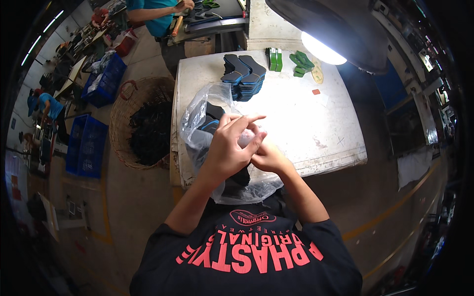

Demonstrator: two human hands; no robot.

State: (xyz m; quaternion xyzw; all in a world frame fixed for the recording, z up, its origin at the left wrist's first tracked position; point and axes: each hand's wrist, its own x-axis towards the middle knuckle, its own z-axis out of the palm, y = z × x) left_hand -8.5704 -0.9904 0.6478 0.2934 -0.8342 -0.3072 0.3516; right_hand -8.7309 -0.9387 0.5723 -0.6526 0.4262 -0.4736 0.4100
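Note:
My left hand [231,144] and my right hand [269,155] meet at the near left part of the table. The left hand's index finger reaches out to the right, while its thumb bends toward the right hand. Something pale and see-through shows between them, too hidden to name. Curled fingers hide what the right hand grips. Around and below both hands lies a clear plastic bag [193,118]. Dark cut pieces with blue edges [213,111] show in the bag, and a black part shows beneath my hands.
Stacked dark curved pieces [245,74] stand behind the bag on the white table [316,133]. Green pieces [301,64] and a green bundle [274,59] lie farther back, under a lamp [323,48]. At left are a wicker basket [121,116] and blue crates [86,145]. A co-worker [148,17] stands beyond.

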